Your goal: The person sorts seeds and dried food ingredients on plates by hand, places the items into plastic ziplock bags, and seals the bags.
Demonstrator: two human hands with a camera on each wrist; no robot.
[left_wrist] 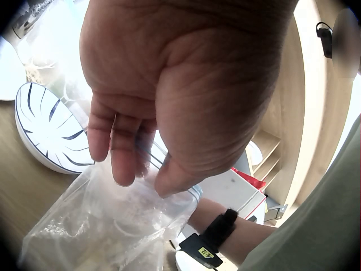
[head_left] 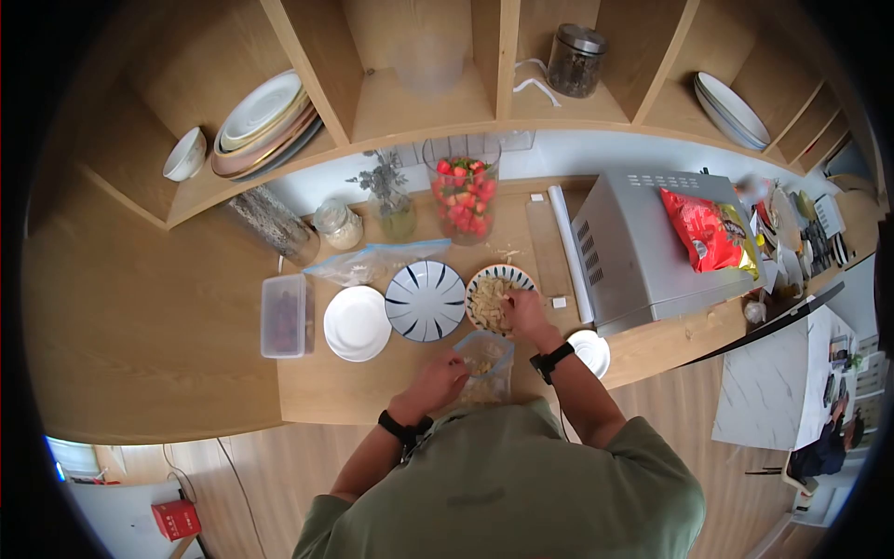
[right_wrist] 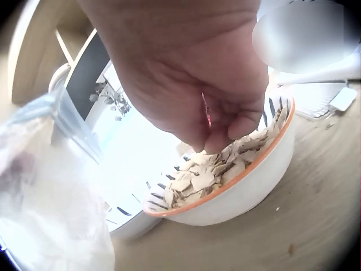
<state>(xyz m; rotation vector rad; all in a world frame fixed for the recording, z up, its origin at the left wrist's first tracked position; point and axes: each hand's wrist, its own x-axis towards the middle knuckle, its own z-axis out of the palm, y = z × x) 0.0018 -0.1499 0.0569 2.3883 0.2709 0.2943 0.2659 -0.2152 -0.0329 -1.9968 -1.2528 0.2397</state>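
Observation:
My left hand (head_left: 440, 380) pinches the top edge of a clear zip bag (left_wrist: 107, 217) between thumb and fingers. The bag's mouth gapes at the counter's front edge, and some pale pieces show inside it in the head view. My right hand (head_left: 529, 319) reaches into an orange-rimmed bowl (right_wrist: 248, 197) just beyond the bag. This bowl holds many thin, pale dried flakes (right_wrist: 203, 179). In the right wrist view the right fingers are bunched together at the flakes, pinching some; the palm hides most of what they grip.
Left of the flakes stand a blue-striped bowl (head_left: 426, 300), a white plate (head_left: 358, 323) and a lidded plastic box (head_left: 283, 317). Behind are another zip bag (head_left: 372, 265) and a glass container of strawberries (head_left: 463, 200). A microwave (head_left: 643, 252) stands right, near a small white dish (head_left: 589, 354).

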